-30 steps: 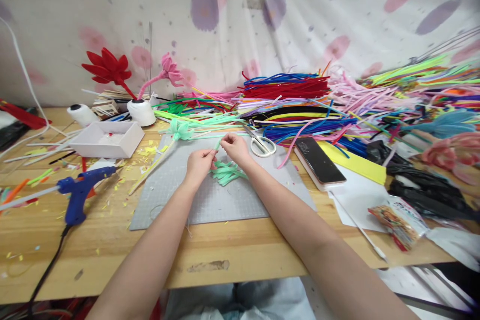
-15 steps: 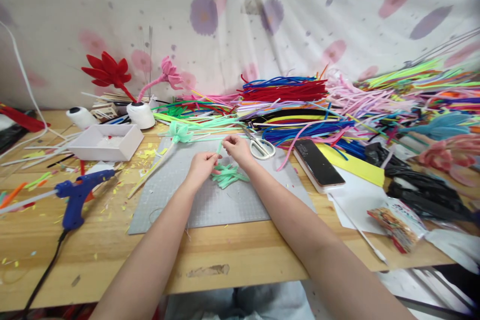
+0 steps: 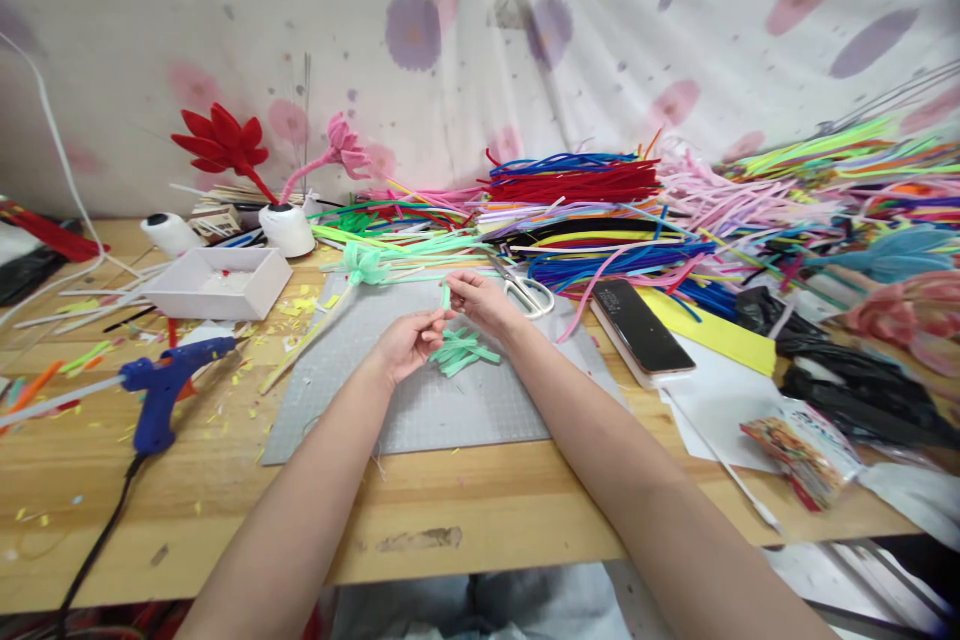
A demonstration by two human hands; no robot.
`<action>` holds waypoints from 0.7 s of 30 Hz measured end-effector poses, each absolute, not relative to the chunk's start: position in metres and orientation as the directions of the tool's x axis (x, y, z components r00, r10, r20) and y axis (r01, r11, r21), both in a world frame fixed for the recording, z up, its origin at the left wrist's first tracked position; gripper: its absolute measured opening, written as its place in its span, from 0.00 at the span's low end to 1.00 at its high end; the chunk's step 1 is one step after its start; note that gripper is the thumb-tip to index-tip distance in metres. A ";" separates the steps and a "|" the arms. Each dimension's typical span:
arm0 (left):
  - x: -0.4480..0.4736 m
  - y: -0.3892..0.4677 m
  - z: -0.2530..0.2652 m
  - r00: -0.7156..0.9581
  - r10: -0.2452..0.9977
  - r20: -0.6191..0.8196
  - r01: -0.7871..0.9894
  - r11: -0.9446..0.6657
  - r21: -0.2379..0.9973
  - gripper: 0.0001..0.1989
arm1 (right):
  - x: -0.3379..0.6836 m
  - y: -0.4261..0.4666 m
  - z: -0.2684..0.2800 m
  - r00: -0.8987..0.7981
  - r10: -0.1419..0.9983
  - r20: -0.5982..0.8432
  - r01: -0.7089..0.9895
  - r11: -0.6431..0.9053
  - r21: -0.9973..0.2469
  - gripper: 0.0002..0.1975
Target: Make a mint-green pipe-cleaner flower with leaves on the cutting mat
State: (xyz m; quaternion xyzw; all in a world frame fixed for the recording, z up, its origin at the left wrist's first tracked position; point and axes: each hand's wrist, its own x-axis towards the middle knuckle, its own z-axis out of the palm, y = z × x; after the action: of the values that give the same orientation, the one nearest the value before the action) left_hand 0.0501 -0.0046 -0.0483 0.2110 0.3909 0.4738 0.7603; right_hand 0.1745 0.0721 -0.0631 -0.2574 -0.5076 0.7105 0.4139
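Note:
Between my two hands is a short mint-green pipe cleaner piece [image 3: 445, 297], held upright above the grey cutting mat [image 3: 337, 410]. My left hand [image 3: 411, 342] pinches at its lower end, fingers curled. The fingers of my right hand [image 3: 476, 298] close on its upper part. Just below them on the mat lies a loose pile of mint-green pipe cleaner pieces [image 3: 465, 352]. Scissors [image 3: 529, 295] with white handles rest behind my right hand. A mint-green pipe cleaner flower [image 3: 364, 263] on a pale stem lies at the mat's far left edge.
To the left are a blue glue gun [image 3: 161, 390] with its cord and a white box [image 3: 217, 285]. Red and pink flowers stand in a white spool [image 3: 286, 230]. Bundles of pipe cleaners [image 3: 574, 182] line the back. A phone [image 3: 643, 330] and a snack packet [image 3: 802, 455] lie right.
My left hand has turned and its fingers have loosened a little, close beside the right hand. The short green piece now stands more upright. The whole view has shifted slightly.

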 end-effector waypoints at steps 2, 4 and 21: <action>0.051 -0.005 -0.048 0.261 0.875 -0.408 -0.565 0.481 0.670 0.07 | 0.176 0.072 -0.062 -0.523 0.850 0.061 -0.319 -0.129 -0.939 0.14; 0.050 -0.006 -0.046 0.282 0.860 -0.424 -0.589 0.505 0.631 0.08 | 0.177 0.072 -0.061 -0.528 0.847 0.070 -0.310 -0.116 -0.944 0.14; 0.042 -0.006 -0.050 0.482 0.777 -0.405 -0.768 0.597 0.231 0.10 | 0.172 0.074 -0.065 -0.470 0.881 0.048 -0.377 -0.152 -0.914 0.14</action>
State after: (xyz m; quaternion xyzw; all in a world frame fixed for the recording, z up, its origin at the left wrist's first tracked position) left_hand 0.0420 -0.0058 -0.0499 0.0091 0.2398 0.4489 0.8608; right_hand 0.1718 0.0742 -0.0653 -0.2635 -0.4783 0.7116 0.4421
